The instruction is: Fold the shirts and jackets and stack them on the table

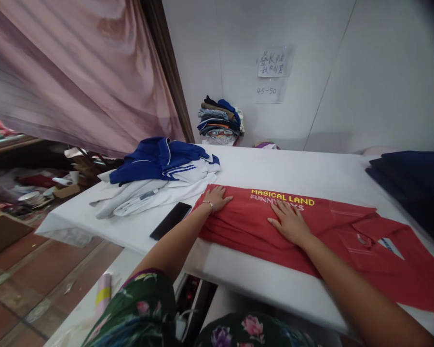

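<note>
A red collared shirt lies stretched along the white table, its collar end toward the right. Yellow and white lettering reading "MAGICAL LAND" runs near its far edge. Flat on the shirt's left end rests my left hand, fingers spread, a thin bracelet at the wrist. My right hand presses palm down on the middle of the shirt, over part of the white lettering, with its fingers apart. Neither hand grips anything. Close to my left forearm is a black phone.
Blue and white garments are heaped on the table's left side. Dark folded cloth sits at the right. Against the wall rises a stack of folded clothes. A pink curtain hangs at the left, above floor clutter and a cardboard box.
</note>
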A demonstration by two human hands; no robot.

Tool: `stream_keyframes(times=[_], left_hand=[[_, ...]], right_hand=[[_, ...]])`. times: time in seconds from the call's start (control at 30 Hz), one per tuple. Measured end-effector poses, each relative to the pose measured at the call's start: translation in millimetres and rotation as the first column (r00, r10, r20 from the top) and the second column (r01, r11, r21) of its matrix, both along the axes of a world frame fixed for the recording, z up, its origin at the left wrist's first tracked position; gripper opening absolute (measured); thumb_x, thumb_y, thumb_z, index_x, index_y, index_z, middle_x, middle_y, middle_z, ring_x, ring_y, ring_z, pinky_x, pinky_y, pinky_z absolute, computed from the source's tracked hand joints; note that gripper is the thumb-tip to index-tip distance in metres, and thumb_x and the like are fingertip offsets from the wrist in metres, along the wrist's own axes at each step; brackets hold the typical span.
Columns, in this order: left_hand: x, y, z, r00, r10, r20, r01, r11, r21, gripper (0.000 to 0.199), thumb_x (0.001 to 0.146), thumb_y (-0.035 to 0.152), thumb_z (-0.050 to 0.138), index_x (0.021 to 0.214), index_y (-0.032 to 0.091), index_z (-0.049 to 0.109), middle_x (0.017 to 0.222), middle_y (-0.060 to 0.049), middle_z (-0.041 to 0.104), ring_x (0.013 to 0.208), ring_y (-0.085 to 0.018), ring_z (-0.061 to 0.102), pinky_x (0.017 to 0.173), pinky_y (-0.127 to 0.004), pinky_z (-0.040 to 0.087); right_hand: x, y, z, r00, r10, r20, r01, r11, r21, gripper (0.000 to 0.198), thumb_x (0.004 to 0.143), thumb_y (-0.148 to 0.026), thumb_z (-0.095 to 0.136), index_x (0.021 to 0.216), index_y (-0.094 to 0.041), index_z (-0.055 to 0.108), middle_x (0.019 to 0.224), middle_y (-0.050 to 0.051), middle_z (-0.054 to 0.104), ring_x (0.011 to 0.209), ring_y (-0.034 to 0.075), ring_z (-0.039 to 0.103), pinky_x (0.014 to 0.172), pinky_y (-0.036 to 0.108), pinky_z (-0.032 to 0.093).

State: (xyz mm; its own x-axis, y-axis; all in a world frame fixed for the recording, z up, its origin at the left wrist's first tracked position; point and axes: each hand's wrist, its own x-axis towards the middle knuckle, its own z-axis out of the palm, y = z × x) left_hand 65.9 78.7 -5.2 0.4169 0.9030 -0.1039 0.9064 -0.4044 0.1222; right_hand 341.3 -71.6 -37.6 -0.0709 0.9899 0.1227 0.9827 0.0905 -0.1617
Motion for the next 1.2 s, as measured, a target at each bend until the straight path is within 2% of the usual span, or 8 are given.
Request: stream_keyframes(times=[0.33, 0.4, 0.5, 0.7, 0.8, 0.93, 1.07, 1.2], left_hand=[[14, 1, 11.2, 0.997, 0.052, -0.05, -0.052, 0.999, 0.008, 0.073, 0.087, 0.068, 0.023, 0.135, 0.018, 0.045, 0.151, -0.014, 0.03, 0.14, -0.032, 0.022, 0.11, -0.059, 0.011], [22, 4, 10.8, 0.999, 0.01, -0.038, -0.009, 0.999, 0.037, 0.074, 0.087, 0.069, 0.021, 0.137, 0.019, 0.042, 0.153, -0.012, 0.027, 0.142, -0.031, 0.018, 0.111, -0.059, 0.008], [30, 8, 6.0, 0.996, -0.077, -0.039, 0.076, 0.997, -0.031, 0.076, 0.086, 0.069, 0.022, 0.143, 0.021, 0.034, 0.154, -0.01, 0.025, 0.142, -0.029, 0.017, 0.112, -0.056, 0.008], [31, 11, -0.1, 0.996, -0.075, -0.055, 0.072, 0.995, -0.064, 0.079, 0.085, 0.07, 0.022, 0.146, 0.02, 0.028, 0.154, -0.01, 0.024, 0.142, -0.029, 0.017, 0.112, -0.057, 0.01], [31, 11, 0.0, 0.995, -0.084, -0.061, 0.081, 0.995, -0.062, 0.08, 0.085, 0.071, 0.02, 0.146, 0.019, 0.028, 0.154, -0.01, 0.024, 0.142, -0.029, 0.017, 0.112, -0.058, 0.011], [31, 13, -0.4, 0.993, -0.092, -0.071, 0.088, 0.995, -0.054, 0.08, 0.086, 0.069, 0.019, 0.146, 0.018, 0.028, 0.155, -0.011, 0.022, 0.142, -0.029, 0.017, 0.111, -0.059, 0.013], [29, 16, -1.4, 0.993, -0.094, -0.07, 0.092, 0.995, -0.03, 0.079, 0.085, 0.069, 0.02, 0.145, 0.018, 0.03, 0.154, -0.012, 0.024, 0.142, -0.03, 0.019, 0.111, -0.059, 0.015], [30, 17, -1.7, 0.993, -0.099, -0.069, 0.097, 0.995, -0.021, 0.079, 0.086, 0.067, 0.021, 0.145, 0.015, 0.031, 0.154, -0.012, 0.025, 0.142, -0.032, 0.019, 0.11, -0.061, 0.015]], right_hand=[[-2, -1, 6, 1.0, -0.008, -0.001, 0.008, 1.0, -0.025, 0.067, 0.091, -0.061, 0.026, 0.142, -0.019, 0.039, 0.151, 0.011, 0.032, 0.139, 0.03, 0.025, 0.111, 0.052, 0.019], [-1, -1, 6, 1.0, -0.008, -0.009, 0.008, 1.0, -0.024, 0.067, 0.091, -0.061, 0.026, 0.142, -0.02, 0.039, 0.151, 0.011, 0.031, 0.139, 0.03, 0.025, 0.112, 0.052, 0.019], [0, -2, 4, 1.0, -0.004, -0.016, 0.004, 1.0, -0.021, 0.066, 0.091, -0.062, 0.026, 0.142, -0.021, 0.039, 0.152, 0.01, 0.031, 0.14, 0.029, 0.025, 0.112, 0.053, 0.018], [5, 0, 8, 0.995, 0.035, -0.092, -0.041, 0.997, -0.072, 0.065, 0.091, -0.062, 0.026, 0.142, -0.024, 0.039, 0.153, 0.01, 0.027, 0.141, 0.028, 0.021, 0.112, 0.054, 0.017], [30, 7, 14, 0.994, -0.013, -0.109, -0.005, 0.986, -0.164, 0.066, 0.091, -0.063, 0.026, 0.143, -0.024, 0.037, 0.154, 0.009, 0.025, 0.142, 0.028, 0.02, 0.112, 0.056, 0.016], [98, 7, 19, 0.98, -0.196, -0.03, 0.182, 0.951, -0.248, 0.065, 0.091, -0.06, 0.026, 0.143, -0.021, 0.036, 0.154, 0.009, 0.023, 0.142, 0.028, 0.018, 0.111, 0.059, 0.014], [159, -18, 15, 0.928, -0.371, 0.037, 0.37, 0.901, -0.226, 0.063, 0.092, -0.058, 0.025, 0.144, -0.024, 0.034, 0.154, 0.01, 0.026, 0.142, 0.029, 0.02, 0.109, 0.061, 0.014], [179, -39, 7, 0.874, -0.48, 0.071, 0.485, 0.858, -0.172, 0.063, 0.094, -0.054, 0.023, 0.145, -0.019, 0.033, 0.154, 0.009, 0.024, 0.142, 0.025, 0.018, 0.111, 0.055, 0.016]])
